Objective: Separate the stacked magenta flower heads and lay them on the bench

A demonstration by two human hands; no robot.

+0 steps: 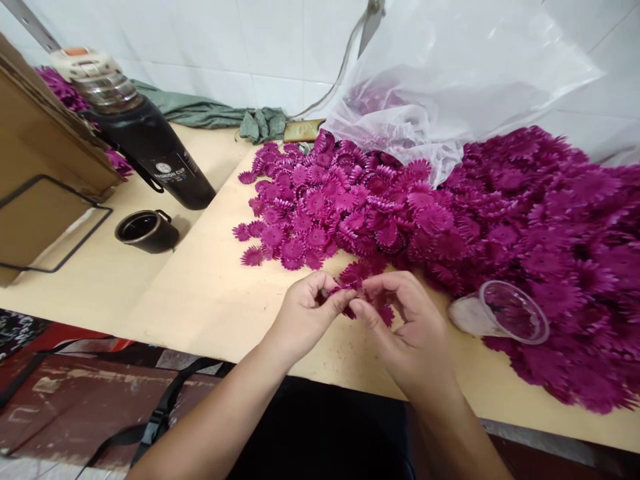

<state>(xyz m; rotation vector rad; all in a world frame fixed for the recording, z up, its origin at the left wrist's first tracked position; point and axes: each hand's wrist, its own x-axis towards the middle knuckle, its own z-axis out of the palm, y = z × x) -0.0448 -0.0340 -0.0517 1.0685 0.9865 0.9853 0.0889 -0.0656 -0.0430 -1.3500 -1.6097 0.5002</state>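
A big heap of magenta fabric flower heads [450,213] covers the right half of the wooden tabletop [200,293]. My left hand [303,317] and my right hand [405,327] meet just in front of the heap, near the table's front edge. Both pinch one magenta flower piece [350,287] between thumb and fingertips. More petals show under my right palm. A clear plastic cup [500,312] lies on its side to the right of my right hand, its mouth toward the heap.
A black thermos flask [145,140] lies at the back left, with its black cap cup [146,231] standing beside it. A cardboard box [40,167] with a wire frame sits far left. A clear plastic bag [450,80] leans on the tiled wall; a green cloth [220,115] lies behind.
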